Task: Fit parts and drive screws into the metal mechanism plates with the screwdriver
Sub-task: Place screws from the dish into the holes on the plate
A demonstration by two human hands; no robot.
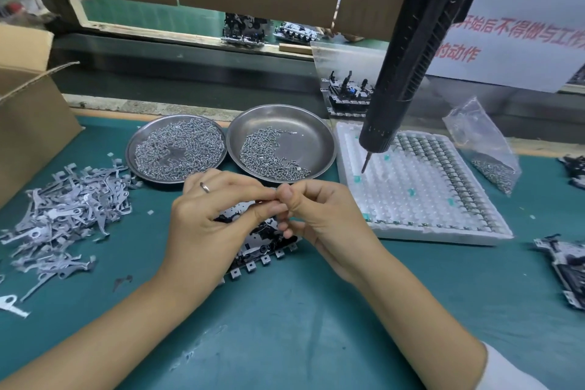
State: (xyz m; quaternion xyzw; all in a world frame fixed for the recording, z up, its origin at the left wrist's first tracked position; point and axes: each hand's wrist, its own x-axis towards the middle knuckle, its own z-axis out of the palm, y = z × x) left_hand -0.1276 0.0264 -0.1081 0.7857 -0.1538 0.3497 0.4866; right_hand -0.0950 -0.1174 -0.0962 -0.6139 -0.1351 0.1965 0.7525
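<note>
1. Green counter (300, 310) carries everything. Cardboard box (28, 123) sits at far left.
2. Electric screwdriver (411, 57) hangs untouched at right, bit tip over the white foam tray (421, 196), which holds rows of small metal parts along its right and near edges.
3. Two steel dishes: left dish (134, 149) packed with screws, right dish (319, 142) roughly half covered. Pile of flat stamped levers (63, 215) is left of the hands. A plastic bag (487, 149) of more screws lies at right.
4. Mechanism plate (262, 250) lies flat on the counter directly under both hands, tabbed edge facing the person. Stiff sheet metal with small fitted bits on top, so hold it by the edges, not the top side.
5. Left hand (209, 218) and right hand (323, 215) meet above the plate. Fingers of both are curled in, tips pinched together on one tiny part, probably a screw or a small spring, too small to tell.
6. That part is light, hard and slick, so it drops easily. Fingertip pinch is the only workable hold; keep it over the plate.
7. Judgement: part is being oriented for fitting, no driving begun.
</note>
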